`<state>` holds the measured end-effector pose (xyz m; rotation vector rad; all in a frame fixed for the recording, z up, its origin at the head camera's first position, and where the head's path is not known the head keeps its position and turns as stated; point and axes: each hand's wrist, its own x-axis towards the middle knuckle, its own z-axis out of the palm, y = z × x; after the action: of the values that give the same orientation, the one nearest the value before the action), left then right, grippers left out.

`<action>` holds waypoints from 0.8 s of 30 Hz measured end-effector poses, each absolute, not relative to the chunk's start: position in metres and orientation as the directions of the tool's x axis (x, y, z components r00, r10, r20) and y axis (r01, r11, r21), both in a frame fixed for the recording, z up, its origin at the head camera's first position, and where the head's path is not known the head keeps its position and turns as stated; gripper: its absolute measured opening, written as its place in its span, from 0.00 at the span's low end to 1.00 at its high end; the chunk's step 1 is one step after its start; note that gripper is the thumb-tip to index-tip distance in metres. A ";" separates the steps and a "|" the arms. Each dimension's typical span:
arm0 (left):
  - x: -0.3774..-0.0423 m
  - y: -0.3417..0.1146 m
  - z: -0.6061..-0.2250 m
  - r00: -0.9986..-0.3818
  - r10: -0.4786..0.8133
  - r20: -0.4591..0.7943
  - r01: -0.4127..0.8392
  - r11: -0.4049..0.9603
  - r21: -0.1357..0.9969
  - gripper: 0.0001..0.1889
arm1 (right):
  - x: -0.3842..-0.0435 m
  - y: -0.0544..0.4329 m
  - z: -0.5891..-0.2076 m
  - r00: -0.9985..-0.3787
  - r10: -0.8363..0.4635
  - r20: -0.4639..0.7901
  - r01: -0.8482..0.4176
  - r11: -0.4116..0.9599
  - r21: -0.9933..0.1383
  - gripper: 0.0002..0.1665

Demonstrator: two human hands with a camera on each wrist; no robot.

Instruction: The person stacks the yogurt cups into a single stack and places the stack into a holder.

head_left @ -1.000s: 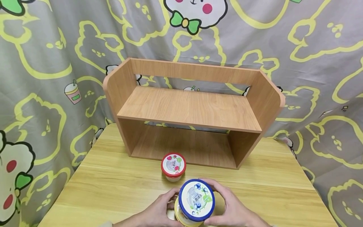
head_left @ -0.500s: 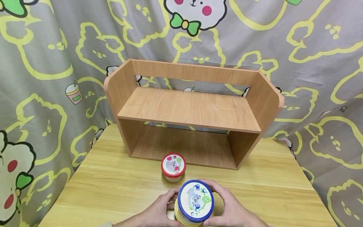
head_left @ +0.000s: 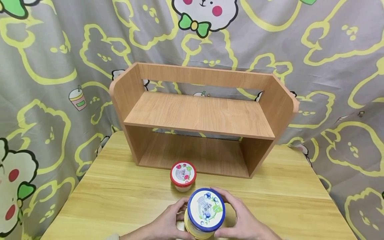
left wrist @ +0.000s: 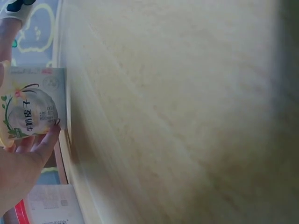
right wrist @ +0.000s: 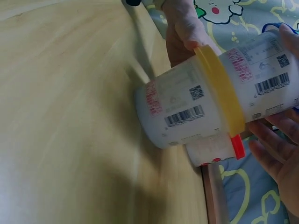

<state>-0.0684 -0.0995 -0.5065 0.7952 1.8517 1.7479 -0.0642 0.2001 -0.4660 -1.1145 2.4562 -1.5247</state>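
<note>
A paper tub with a blue lid (head_left: 206, 210) and blueberry pictures stands on top of a second tub with a yellow lid (right wrist: 219, 88). In the right wrist view, the lower tub's base meets the tabletop. My left hand (head_left: 169, 220) holds the lower tub, its fingers curved round the side in the left wrist view. From the other side, my right hand (head_left: 243, 218) grips the blue-lidded tub, thumb in front and fingers behind. Just beyond the stack, a smaller-looking tub with a red lid (head_left: 183, 174) and strawberry pictures sits upright, touched by neither hand.
A two-tier wooden shelf (head_left: 198, 115) stands at the back of the wooden table (head_left: 120, 196), its lower front edge close behind the red-lidded tub. A patterned grey curtain (head_left: 45, 116) hangs behind and along the sides.
The blue-lidded tub has shifted very slightly left on top of the yellow-lidded one. Both hands keep their hold, and the red-lidded tub stays in place.
</note>
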 end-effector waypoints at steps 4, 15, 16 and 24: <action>-0.069 -0.099 -0.505 -0.729 0.683 0.033 0.074 0.031 0.997 0.47 | -0.056 0.201 -0.475 -0.775 -0.515 0.366 -0.554 0.277 -0.785 0.60; -0.069 -0.100 -0.508 -0.723 0.688 0.064 0.103 0.016 0.995 0.46 | -0.022 0.177 -0.507 -0.905 -0.124 0.407 -0.425 0.295 -0.856 0.58; -0.069 -0.100 -0.508 -0.723 0.688 0.061 0.101 0.019 0.995 0.46 | -0.019 0.174 -0.508 -0.916 -0.092 0.390 -0.399 0.298 -0.867 0.57; -0.069 -0.100 -0.507 -0.727 0.686 0.022 0.078 0.051 0.996 0.46 | -0.009 0.161 -0.508 -0.984 0.037 0.173 -0.154 0.301 -0.941 0.54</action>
<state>-0.0690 -0.0997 -0.5067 0.7646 1.8699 1.7213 -0.0092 0.1612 -0.5078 -0.1217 2.6598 -1.9558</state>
